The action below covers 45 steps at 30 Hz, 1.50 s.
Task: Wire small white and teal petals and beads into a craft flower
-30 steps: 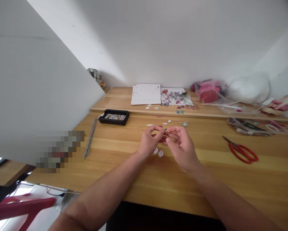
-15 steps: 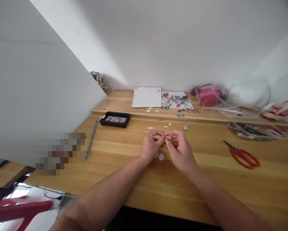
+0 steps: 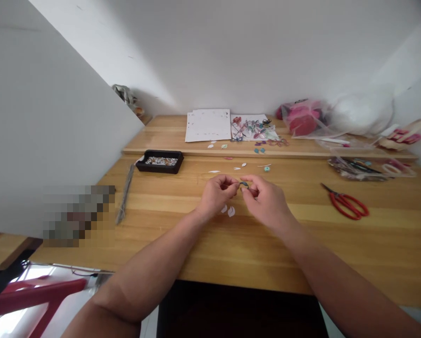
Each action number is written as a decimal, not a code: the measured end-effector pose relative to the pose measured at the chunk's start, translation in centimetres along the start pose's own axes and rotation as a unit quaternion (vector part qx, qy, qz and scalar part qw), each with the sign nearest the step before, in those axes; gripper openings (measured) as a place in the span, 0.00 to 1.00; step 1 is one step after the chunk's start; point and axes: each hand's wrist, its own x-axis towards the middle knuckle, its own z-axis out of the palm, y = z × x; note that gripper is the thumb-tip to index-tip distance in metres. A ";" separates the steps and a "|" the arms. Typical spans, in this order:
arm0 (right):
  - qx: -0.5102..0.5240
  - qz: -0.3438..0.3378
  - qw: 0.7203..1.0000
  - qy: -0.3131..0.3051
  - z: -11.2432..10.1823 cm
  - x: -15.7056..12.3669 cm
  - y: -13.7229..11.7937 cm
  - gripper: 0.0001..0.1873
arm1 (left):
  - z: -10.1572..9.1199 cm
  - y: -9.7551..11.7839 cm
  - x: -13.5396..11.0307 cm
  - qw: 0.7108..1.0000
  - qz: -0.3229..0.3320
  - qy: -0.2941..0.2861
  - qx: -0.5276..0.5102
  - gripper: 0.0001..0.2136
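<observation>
Over the middle of the wooden table my left hand (image 3: 214, 196) and my right hand (image 3: 265, 199) meet, fingertips almost touching. Between them is a small dark blue-green curved piece (image 3: 244, 184), pinched at its left end by my left thumb and fingers and at its right by my right ones. What it is made of is too small to tell. Just below the hands lie two white leaf-shaped paper cutouts (image 3: 231, 211). Beyond the fingers rests a small turquoise ring-shaped bit (image 3: 267, 169), with a thin stick (image 3: 264, 165) beside it.
Red-handled scissors (image 3: 349, 204) lie at right. A black tray (image 3: 178, 164) of beads and a bundle of grey wires (image 3: 125, 195) are at left. White sheets (image 3: 208, 126), colourful flower-like pieces (image 3: 256, 129) and a bag of pink material (image 3: 303, 119) occupy the raised back ledge (image 3: 168, 136).
The camera view has shifted, so the table's contents appear higher. More of the blue-green piece now shows between my fingers, curving in an arch. Both hands keep their pinch.
</observation>
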 end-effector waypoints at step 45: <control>0.245 0.222 0.942 -0.064 -0.9 1.5 0.8 0.12 | -0.5 1.5 -0.5 0.997 -0.025 -0.053 0.050 0.10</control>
